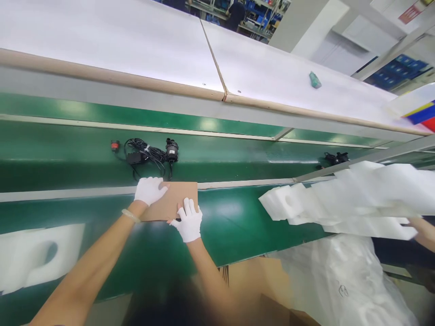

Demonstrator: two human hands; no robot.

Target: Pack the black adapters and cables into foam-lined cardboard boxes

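A flat brown cardboard piece (pixel 172 192) lies over the near green surface and its pale rail. My left hand (pixel 148 191), in a white glove with bare fingertips, grips its left end, the thumb on top. My right hand (pixel 189 220), gloved the same way, rests on its lower right part with fingers stretched out. Just beyond the cardboard, on the green belt, is a black pump-like device (pixel 171 150) with a coiled black cable (pixel 149 151), a small black box and a red-and-black connector (pixel 115 145).
White foam pieces (pixel 20 258) lie at left. At right, another person's arm (pixel 423 233) is beside a stack of white foam (pixel 356 197). Below are a clear plastic bag (pixel 360 280) and cardboard (pixel 261 276). A white shelf (pixel 136 40) runs above the belt.
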